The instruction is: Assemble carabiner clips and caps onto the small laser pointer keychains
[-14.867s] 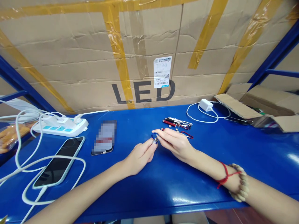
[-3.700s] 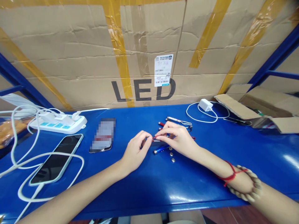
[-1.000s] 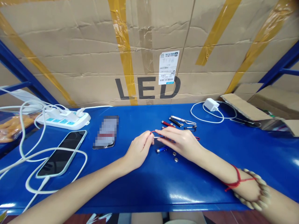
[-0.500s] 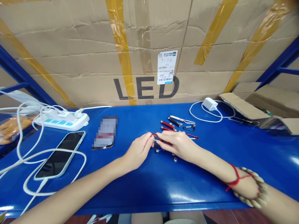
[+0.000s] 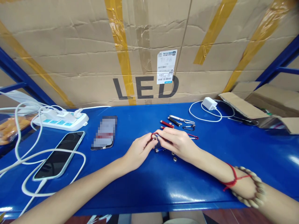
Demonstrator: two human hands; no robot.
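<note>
A small red carabiner (image 5: pixel 154 134) is pinched between both hands in the middle of the table. My left hand (image 5: pixel 137 152) grips its left end with thumb and fingers. The closed fingers of my right hand (image 5: pixel 181 142) hold its other end. Just below the right fingers lies a blue metal tube (image 5: pixel 160 150), partly covered, with a small round silver piece (image 5: pixel 175 159) near it. Beyond that hand are a red tube (image 5: pixel 166 124), a black tube (image 5: pixel 173 121), a silver tube (image 5: pixel 176 118), a black carabiner (image 5: pixel 188 128) and another red carabiner (image 5: pixel 193 137).
Two phones, one dark-screened (image 5: pixel 59 155) and one blurred (image 5: pixel 104 133), lie left on the blue table (image 5: pixel 140 189). A white power strip (image 5: pixel 63 121) with looping cables sits behind them. A white charger (image 5: pixel 209 103) and open carton (image 5: pixel 268 105) are at right; a large LED box (image 5: pixel 93 56) stands behind.
My fingers have shifted slightly on the red carabiner. Its straight silver bar, visible between my hands before, is now mostly hidden, and the right fingertips sit a little higher.
</note>
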